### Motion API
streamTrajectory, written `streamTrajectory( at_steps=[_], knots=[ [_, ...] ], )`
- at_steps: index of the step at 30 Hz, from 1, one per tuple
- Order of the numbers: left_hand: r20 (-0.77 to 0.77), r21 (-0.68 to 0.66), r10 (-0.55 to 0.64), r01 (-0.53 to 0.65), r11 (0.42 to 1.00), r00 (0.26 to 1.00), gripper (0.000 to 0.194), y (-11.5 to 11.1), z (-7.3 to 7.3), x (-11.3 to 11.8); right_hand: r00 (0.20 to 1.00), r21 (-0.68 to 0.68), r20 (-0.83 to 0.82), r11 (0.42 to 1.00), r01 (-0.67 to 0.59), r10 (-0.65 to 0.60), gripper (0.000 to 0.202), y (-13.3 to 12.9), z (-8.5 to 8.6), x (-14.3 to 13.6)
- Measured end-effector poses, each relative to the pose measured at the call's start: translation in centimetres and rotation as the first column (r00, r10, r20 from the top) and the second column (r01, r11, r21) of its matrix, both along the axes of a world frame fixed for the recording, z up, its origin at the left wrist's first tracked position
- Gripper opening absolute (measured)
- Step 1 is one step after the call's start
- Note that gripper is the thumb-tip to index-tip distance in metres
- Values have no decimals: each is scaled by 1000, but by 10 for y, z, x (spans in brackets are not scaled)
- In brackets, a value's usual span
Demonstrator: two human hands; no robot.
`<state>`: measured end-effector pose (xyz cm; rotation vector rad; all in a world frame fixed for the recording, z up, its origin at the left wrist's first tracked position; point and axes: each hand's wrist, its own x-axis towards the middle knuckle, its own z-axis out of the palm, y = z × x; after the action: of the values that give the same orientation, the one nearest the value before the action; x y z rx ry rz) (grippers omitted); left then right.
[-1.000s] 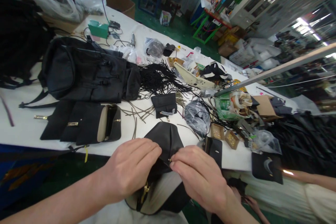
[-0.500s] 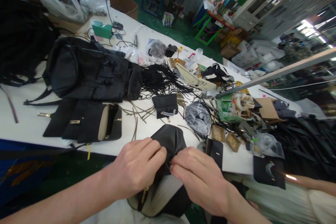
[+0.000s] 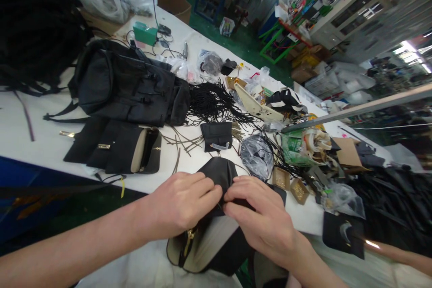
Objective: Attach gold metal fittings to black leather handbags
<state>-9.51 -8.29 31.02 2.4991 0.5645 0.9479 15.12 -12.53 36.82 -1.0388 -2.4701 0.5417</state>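
Black bag with beige lining (image 3: 211, 236): positioned at the lower centre of the view, over the person's light-clothed lap, with its black upper part overlapping the near edge of the white surface (image 3: 43, 144) as seen from above. The left hand (image 3: 189, 200) is clamped on the bag's black edge, thumb and fingers together. The right hand (image 3: 265, 220) pinches the same edge just beside the left fingertips; any small part between the fingertips is hidden. Below the left hand, a gold-coloured metal fitting (image 3: 189, 240) hangs against the beige lining.

Directly beyond the bag lies a small black pouch (image 3: 216, 131) bearing a strip in clear wrap. To its left, thin olive-brown cords (image 3: 178, 139) lie loosely crossed; to its right rests a dark coil in clear plastic (image 3: 257, 155). Two small open boxes of gold-coloured parts, left box (image 3: 280, 177) and right box (image 3: 299, 190), stand side by side near the right hand.

Further left, a black flap bag (image 3: 114, 144) lies with its beige-edged mouth open. Behind it, a black backpack (image 3: 131, 83) lies flat, with a tangle of black cords (image 3: 211, 101) at its right end. At the far right, a co-worker's forearm (image 3: 391, 252) extends to a black panel (image 3: 342, 234) marked by a crescent-shaped piece.
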Motion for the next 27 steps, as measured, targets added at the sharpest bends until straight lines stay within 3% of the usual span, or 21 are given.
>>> streamTrajectory(
  at_steps=[9, 12, 18, 27],
  knots=[
    [90, -129, 113, -101, 986, 989, 26, -7, 3, -1, 997, 105, 8, 992, 71, -72, 22, -2, 25, -10],
    [76, -145, 104, -92, 985, 992, 25, -7, 6, -1, 995, 132, 16, 986, 100, -102, 23, -4, 26, -8],
    [72, -186, 108, -93, 978, 992, 23, -7, 3, 1, 992, -7, -118, 999, 35, -36, 31, -2, 19, -2],
    [78, -207, 143, -124, 970, 987, 21, -4, -3, 0, 992, -1, -120, 999, 32, -32, 33, 2, 22, -3]
  ],
)
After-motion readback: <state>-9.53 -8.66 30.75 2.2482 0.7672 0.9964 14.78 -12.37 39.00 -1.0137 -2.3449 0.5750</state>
